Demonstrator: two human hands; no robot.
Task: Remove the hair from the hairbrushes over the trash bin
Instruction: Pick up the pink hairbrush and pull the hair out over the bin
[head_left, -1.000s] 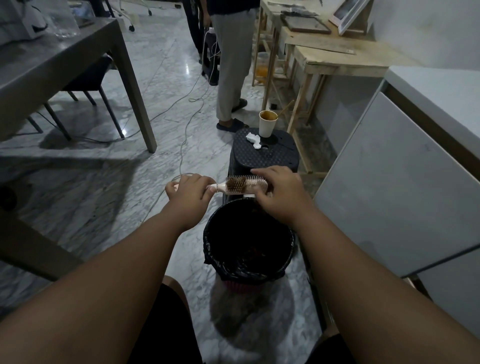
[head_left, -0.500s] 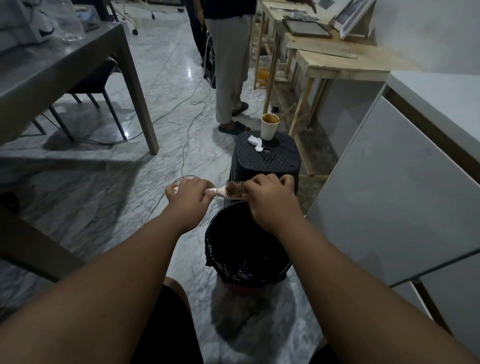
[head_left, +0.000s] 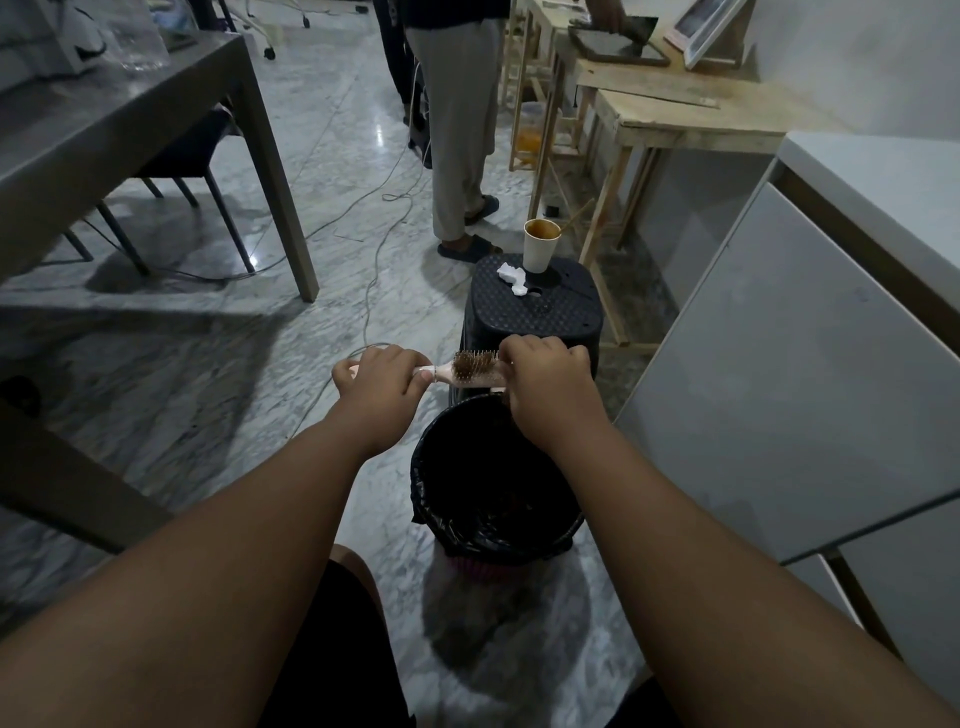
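A pale pink hairbrush (head_left: 470, 370) with brown hair matted in its bristles lies level over the far rim of a trash bin (head_left: 431, 483) lined with a black bag. My left hand (head_left: 382, 382) is closed around the brush's handle. My right hand (head_left: 548, 382) covers the right end of the brush head, fingers curled down onto the bristles. What its fingertips pinch is hidden.
A black plastic stool (head_left: 535, 312) stands just beyond the bin, carrying a paper cup (head_left: 540, 249) and a crumpled white tissue (head_left: 511, 278). A person (head_left: 462, 130) stands farther back. Grey table (head_left: 130, 130) at left, white cabinet (head_left: 779, 389) at right, cables on the marble floor.
My right hand slid left over the brush head, then back toward its right end, uncovering more bristles. The left hand kept its hold on the handle.
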